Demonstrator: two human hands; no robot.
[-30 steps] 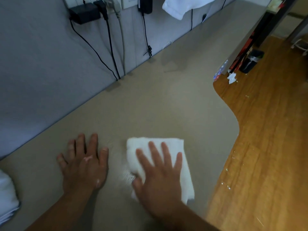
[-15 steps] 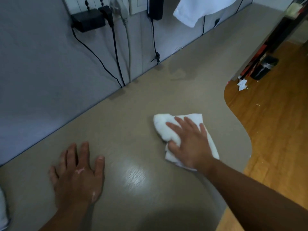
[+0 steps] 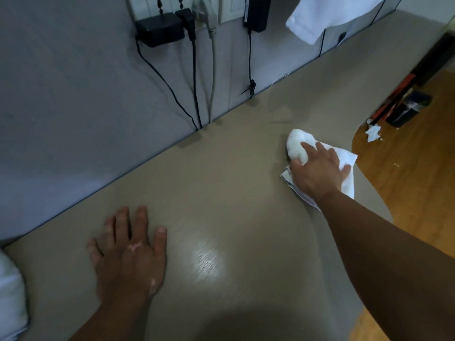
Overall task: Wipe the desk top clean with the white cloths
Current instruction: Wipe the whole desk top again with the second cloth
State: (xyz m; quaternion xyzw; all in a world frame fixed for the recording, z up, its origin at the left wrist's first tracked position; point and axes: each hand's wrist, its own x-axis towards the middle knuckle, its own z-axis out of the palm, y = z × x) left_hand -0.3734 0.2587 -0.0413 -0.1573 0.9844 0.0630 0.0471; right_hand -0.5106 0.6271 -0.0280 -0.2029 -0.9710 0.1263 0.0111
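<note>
A grey-beige desk top (image 3: pixel 221 183) runs along a grey partition. My right hand (image 3: pixel 317 171) presses flat on a bunched white cloth (image 3: pixel 299 143) far out on the desk, near its curved right edge, with the arm stretched out. My left hand (image 3: pixel 130 252) lies flat on the desk near me, fingers apart, holding nothing. A second white cloth (image 3: pixel 11 291) shows at the left edge of the frame. A third white cloth (image 3: pixel 320 16) hangs over the partition at the top.
Black adapters (image 3: pixel 160 30) and plugs sit in wall sockets, with cables (image 3: pixel 194 82) dropping behind the desk. Right of the desk's curved edge is a wooden floor (image 3: pixel 406 173) with crumpled paper (image 3: pixel 373 132) and a dark bin (image 3: pixel 408 108).
My right hand has pushed the cloth away from me and to the right across the desk. My left hand has stayed flat in about the same spot.
</note>
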